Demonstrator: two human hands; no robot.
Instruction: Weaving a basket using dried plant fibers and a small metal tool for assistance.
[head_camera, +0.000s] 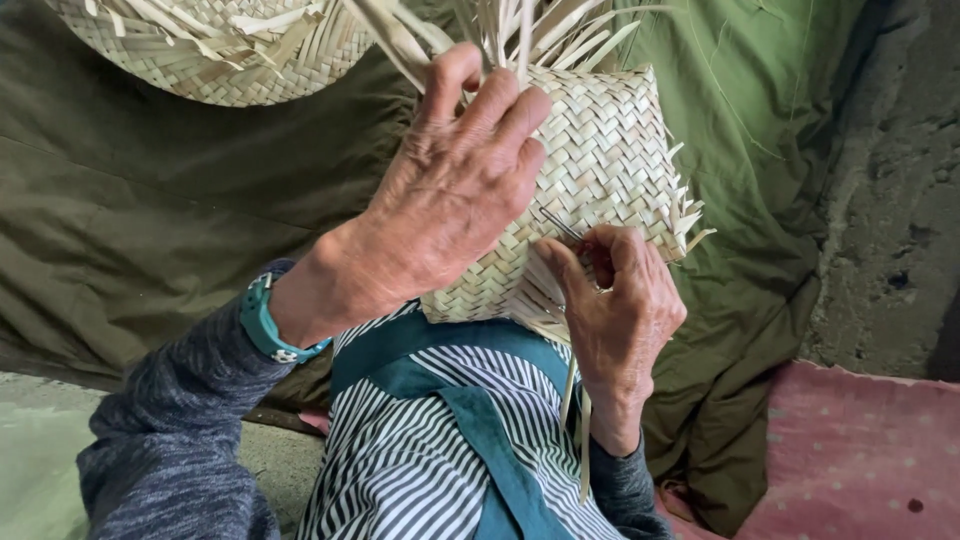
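Observation:
A pale woven palm-leaf basket (615, 150), with loose strips sticking up from its top edge, is held up over my lap. My left hand (450, 195) grips its left side, thumb and fingers curled over the weave near the upper strips. My right hand (615, 300) sits at the basket's lower right corner, pinching a thin dark needle-like tool (562, 226) against the weave. Loose leaf strips (575, 420) hang down below that hand.
A second woven piece (215, 45) with loose strip ends lies at the top left on a dark green cloth (150, 200). A rough concrete wall (890, 180) rises at the right. A pink dotted mat (860, 450) lies at the lower right.

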